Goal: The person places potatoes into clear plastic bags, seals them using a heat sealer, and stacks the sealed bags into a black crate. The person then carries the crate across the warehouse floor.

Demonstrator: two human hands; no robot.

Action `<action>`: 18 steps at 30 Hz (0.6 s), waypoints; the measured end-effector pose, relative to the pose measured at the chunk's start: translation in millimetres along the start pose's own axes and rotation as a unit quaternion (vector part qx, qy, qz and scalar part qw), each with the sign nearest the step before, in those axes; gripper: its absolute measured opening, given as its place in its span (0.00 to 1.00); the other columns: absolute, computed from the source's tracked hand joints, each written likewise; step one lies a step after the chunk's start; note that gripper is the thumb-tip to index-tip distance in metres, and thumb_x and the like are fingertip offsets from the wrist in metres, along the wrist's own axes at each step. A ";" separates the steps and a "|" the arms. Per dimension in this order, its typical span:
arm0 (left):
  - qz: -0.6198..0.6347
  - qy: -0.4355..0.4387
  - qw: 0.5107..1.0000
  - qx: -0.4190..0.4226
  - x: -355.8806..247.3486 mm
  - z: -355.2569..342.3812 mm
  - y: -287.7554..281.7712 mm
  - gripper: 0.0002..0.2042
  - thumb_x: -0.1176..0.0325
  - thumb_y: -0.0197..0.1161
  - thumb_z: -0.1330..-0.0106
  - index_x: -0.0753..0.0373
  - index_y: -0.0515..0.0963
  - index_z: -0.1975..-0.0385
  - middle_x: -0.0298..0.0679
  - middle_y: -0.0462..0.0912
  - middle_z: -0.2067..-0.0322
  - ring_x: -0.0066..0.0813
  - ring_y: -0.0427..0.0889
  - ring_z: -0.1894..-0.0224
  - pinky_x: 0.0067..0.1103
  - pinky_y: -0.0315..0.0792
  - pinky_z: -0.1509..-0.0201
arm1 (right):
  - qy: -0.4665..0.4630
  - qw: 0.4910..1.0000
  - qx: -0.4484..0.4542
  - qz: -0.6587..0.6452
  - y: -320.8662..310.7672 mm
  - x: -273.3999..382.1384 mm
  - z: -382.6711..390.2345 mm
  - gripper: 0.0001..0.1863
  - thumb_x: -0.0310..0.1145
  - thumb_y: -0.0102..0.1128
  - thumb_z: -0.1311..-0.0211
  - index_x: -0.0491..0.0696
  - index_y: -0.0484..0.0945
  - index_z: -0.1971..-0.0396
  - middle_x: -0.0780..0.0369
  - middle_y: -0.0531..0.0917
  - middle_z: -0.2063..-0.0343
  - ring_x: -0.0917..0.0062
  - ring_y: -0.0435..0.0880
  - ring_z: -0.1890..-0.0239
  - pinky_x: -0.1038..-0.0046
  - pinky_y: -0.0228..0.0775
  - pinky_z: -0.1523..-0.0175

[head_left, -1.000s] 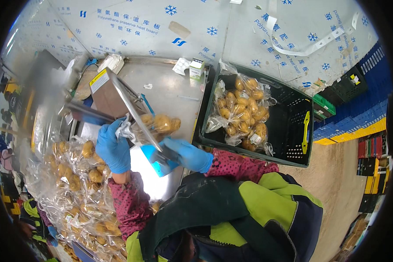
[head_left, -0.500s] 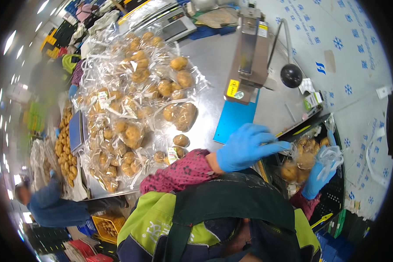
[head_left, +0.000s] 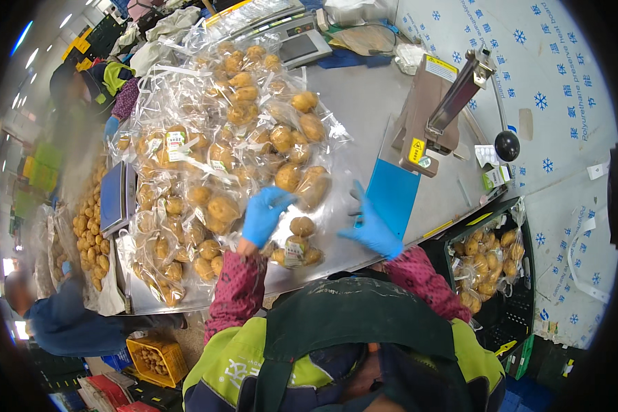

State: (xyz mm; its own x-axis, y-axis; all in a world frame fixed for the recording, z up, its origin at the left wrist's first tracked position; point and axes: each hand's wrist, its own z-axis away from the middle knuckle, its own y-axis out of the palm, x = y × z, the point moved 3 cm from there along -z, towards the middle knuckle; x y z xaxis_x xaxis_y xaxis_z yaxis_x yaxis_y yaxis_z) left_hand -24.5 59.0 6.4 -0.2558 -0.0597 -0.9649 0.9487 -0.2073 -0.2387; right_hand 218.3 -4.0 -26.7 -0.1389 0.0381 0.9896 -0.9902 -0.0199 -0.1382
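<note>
On the steel table, my left hand (head_left: 266,215), in a blue glove, is at the lower edge of a clear bag of potatoes (head_left: 312,188). Its fingers are bent together and pinch the bag's film. My right hand (head_left: 372,225), gloved in the same blue, hovers open with spread fingers between that bag and the blue plate (head_left: 392,196) of a bench device. A smaller labelled bag of potatoes (head_left: 296,251) lies just below my hands. Many more bagged potatoes (head_left: 221,211) with white tape-like strips cover the left of the table.
A grey-brown sealing device (head_left: 419,113) with a black ball-ended lever (head_left: 507,145) stands at right. Beside the table, a black crate (head_left: 522,302) holds bagged potatoes. Far left are a blue-topped scale (head_left: 114,199), loose potatoes (head_left: 91,230) and co-workers. A yellow crate (head_left: 175,357) sits below.
Both hands have left the black crate and come left over the table. The bag my right hand was at now lies in the crate. The view has turned slightly.
</note>
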 end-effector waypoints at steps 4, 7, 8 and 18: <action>0.000 0.130 0.968 0.213 -49.1 46.6 9.2 0.14 0.74 0.66 0.49 0.64 0.81 0.61 0.36 0.81 0.65 0.23 0.78 0.58 0.19 0.71 0.52 | -0.090 0.985 0.149 0.011 58.8 1.9 -11.1 0.23 0.33 0.70 0.49 0.43 0.75 0.53 0.59 0.82 0.59 0.76 0.79 0.65 0.73 0.73 0.54; 0.210 0.086 0.973 0.054 -46.9 58.7 13.8 0.34 0.69 0.74 0.58 0.61 0.72 0.45 0.38 0.76 0.50 0.29 0.73 0.46 0.23 0.67 0.42 | -0.104 0.979 0.177 0.012 64.1 47.5 -1.0 0.16 0.32 0.69 0.47 0.42 0.78 0.59 0.60 0.83 0.63 0.80 0.80 0.66 0.77 0.74 0.56; 0.137 0.155 0.978 0.022 -33.1 51.5 14.1 0.52 0.65 0.78 0.65 0.59 0.56 0.33 0.39 0.65 0.39 0.32 0.64 0.37 0.29 0.60 0.35 | -0.061 0.987 0.136 -0.058 61.3 52.2 1.8 0.14 0.31 0.68 0.46 0.43 0.78 0.60 0.61 0.84 0.65 0.81 0.80 0.66 0.78 0.74 0.57; 0.228 -0.005 0.956 0.182 -25.5 37.9 144.8 0.15 0.66 0.65 0.40 0.66 0.76 0.56 0.41 0.80 0.60 0.28 0.78 0.57 0.21 0.73 0.53 | -0.281 0.949 0.117 0.084 -51.1 128.6 26.0 0.24 0.33 0.71 0.51 0.42 0.76 0.53 0.57 0.79 0.58 0.72 0.78 0.55 0.69 0.70 0.49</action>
State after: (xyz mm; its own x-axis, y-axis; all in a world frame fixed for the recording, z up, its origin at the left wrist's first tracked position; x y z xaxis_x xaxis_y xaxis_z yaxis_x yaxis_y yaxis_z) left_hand 112.4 -6.5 0.6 0.1654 -0.2344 -0.9580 0.8351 -0.4834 0.2625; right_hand 251.4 -24.0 108.6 -0.2010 -0.5222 0.8288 -0.9152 -0.2015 -0.3489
